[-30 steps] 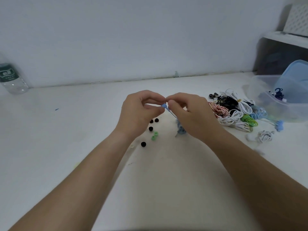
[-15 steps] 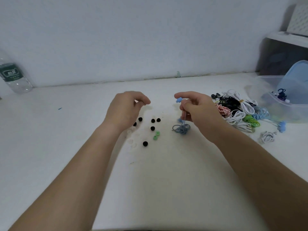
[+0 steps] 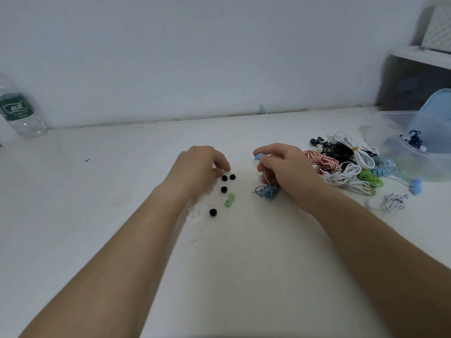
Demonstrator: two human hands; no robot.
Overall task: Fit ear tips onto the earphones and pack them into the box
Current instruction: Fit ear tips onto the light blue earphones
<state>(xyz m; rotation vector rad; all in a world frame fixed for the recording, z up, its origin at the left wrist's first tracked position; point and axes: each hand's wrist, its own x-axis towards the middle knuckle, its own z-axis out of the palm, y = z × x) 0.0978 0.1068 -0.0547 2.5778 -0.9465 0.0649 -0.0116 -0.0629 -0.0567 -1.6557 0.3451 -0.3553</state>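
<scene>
Right hand [image 3: 288, 172] is pinching a blue earbud [image 3: 258, 157] between thumb and forefinger, with its wire hanging to a blue cable bundle [image 3: 266, 191] mid-table [image 3: 97, 191]; left hand [image 3: 200, 169] has its fingers curled down right at the black ear tips [image 3: 224, 178], can't tell if it's actually got one; green ear tips [image 3: 229, 200] are just beside those; the earphone pile [image 3: 341, 164] and clear box [image 3: 415, 152] sit by the right edge.

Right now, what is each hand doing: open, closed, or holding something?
Left hand: fingers curled over the black ear tips; a hold cannot be told.
Right hand: pinches the blue earphone.
</scene>
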